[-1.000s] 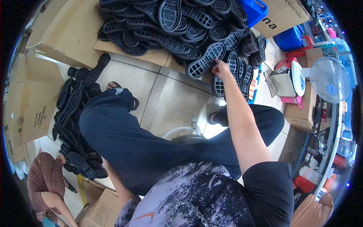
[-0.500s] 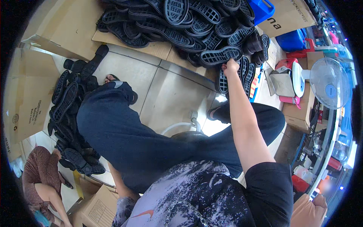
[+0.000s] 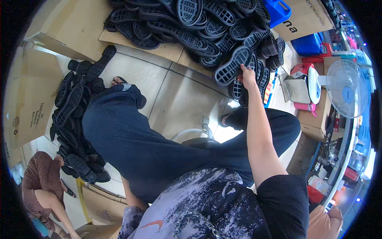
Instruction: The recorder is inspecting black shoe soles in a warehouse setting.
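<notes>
In my right hand [image 3: 247, 76] is a black shoe sole [image 3: 233, 65], pinched at its right edge, with its gridded hollow side facing me. It is tilted, at the near right edge of a large heap of similar black soles [image 3: 181, 34]. Several more soles [image 3: 262, 77] stand just right of and behind my fingers. My left forearm [image 3: 133, 195] goes down beside my left thigh; the hand itself is hidden.
A second pile of black soles [image 3: 71, 105] lies on the floor at the left, beside a cardboard box [image 3: 30, 103]. A white fan [image 3: 346, 91] and a blue jerrycan [image 3: 308, 44] stand at the right. Another person [image 3: 41, 187] sits at the lower left near an opened carton [image 3: 105, 205].
My right hand has lifted the sole off the heap's edge and turned it more upright, toward me. At the lower left, the carton near the other person has shifted.
</notes>
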A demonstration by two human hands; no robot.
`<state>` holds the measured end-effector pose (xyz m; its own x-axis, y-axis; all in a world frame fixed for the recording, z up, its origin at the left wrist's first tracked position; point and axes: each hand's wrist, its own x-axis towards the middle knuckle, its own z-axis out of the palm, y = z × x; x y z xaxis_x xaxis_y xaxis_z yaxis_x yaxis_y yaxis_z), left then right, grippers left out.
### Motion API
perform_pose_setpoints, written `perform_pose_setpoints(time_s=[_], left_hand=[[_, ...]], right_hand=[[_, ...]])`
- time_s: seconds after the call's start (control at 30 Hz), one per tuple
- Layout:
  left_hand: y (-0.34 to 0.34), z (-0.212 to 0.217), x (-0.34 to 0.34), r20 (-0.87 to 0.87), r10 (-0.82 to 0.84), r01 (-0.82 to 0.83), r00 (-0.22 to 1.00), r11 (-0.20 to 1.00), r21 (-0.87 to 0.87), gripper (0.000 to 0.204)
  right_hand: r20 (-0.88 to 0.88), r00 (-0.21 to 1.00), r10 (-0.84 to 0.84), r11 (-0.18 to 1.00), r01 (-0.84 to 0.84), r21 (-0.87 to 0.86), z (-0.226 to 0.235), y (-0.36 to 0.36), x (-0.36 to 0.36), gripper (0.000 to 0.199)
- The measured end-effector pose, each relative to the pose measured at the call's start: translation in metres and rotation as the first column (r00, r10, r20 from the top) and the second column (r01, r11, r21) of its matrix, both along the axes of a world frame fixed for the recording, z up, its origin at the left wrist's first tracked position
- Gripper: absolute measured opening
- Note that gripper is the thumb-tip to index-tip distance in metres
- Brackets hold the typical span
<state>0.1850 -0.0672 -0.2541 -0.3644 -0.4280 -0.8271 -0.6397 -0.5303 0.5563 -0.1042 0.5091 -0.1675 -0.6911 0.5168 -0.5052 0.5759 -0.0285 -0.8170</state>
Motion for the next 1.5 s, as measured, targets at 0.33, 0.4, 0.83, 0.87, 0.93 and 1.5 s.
perform_pose_setpoints(time_s=[0.33, 0.4, 0.83, 0.87, 0.93, 1.5], left_hand=[[0.005, -0.005, -0.008, 0.013, -0.003, 0.003, 1.0, 1.0, 0.022, 0.049], [0.006, -0.006, -0.011, 0.014, -0.012, 0.011, 1.0, 1.0, 0.029, 0.05], [-0.036, -0.061, -0.019, -0.117, 0.153, -0.162, 0.981, 0.984, -0.077, 0.054], [-0.039, -0.066, -0.021, -0.06, 0.27, -0.276, 0.961, 0.936, -0.216, 0.051], [-0.052, -0.074, -0.023, 0.019, 0.424, -0.386, 0.906, 0.841, -0.38, 0.048], [-0.161, -0.115, -0.011, -0.161, 0.92, -0.799, 0.356, 0.389, 0.459, 0.014]], right_hand=[[0.221, 0.814, 0.536, 0.504, -0.519, 0.69, -0.003, 0.032, -0.065, 0.045], [0.264, 0.826, 0.498, 0.48, -0.516, 0.71, -0.003, 0.021, -0.067, 0.046], [0.486, 0.487, 0.726, -0.108, -0.617, 0.779, -0.069, 0.098, -0.096, 0.048], [0.33, 0.574, 0.749, 0.168, -0.647, 0.744, -0.069, 0.101, -0.1, 0.05], [0.438, 0.633, 0.638, 0.115, -0.641, 0.759, -0.062, 0.097, -0.1, 0.053], [-0.002, 0.9, 0.435, 0.458, -0.22, 0.862, 0.028, 0.0, 0.034, 0.055]])
